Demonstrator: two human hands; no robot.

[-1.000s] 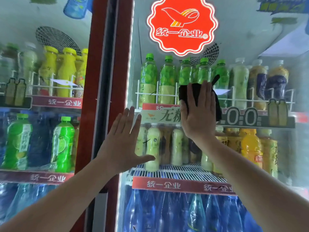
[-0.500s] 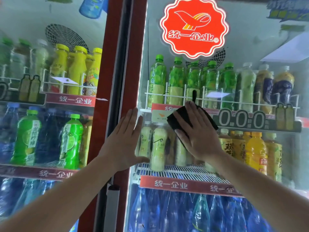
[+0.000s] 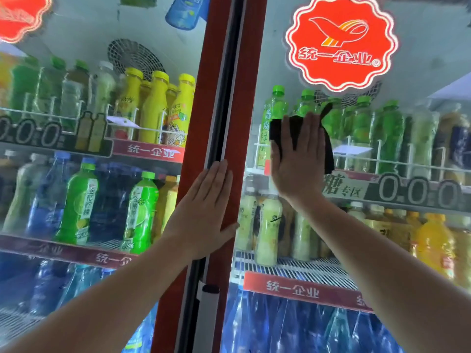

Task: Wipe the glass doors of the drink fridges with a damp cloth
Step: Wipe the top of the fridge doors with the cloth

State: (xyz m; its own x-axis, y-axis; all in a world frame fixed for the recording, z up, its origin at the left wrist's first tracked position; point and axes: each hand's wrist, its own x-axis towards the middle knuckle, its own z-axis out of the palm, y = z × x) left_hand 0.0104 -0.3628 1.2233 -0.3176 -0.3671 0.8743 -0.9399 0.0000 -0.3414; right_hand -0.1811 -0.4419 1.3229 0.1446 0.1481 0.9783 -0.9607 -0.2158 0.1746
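Note:
Two drink fridges stand side by side, each with a glass door. My right hand (image 3: pixel 295 161) lies flat with straight fingers on the right glass door (image 3: pixel 420 80), pressing a black cloth (image 3: pixel 327 146) against it near the door's left edge, at the level of the green bottles. The cloth sticks out above and to the right of my fingers. My left hand (image 3: pixel 206 210) rests flat, fingers straight, on the red frame (image 3: pixel 201 98) between the two doors. The left glass door (image 3: pixel 84 72) is untouched.
Shelves behind the glass hold green, yellow, orange and blue bottles (image 3: pixel 79 202). A lit red scalloped sign (image 3: pixel 341 42) hangs high in the right fridge. A black seal strip (image 3: pixel 226 85) runs down between the frames, with a grey handle piece (image 3: pixel 207 299) low down.
My right hand has slid the cloth up and to the left across the right door, toward its left edge. My left hand stays on the red frame. The view has shifted left.

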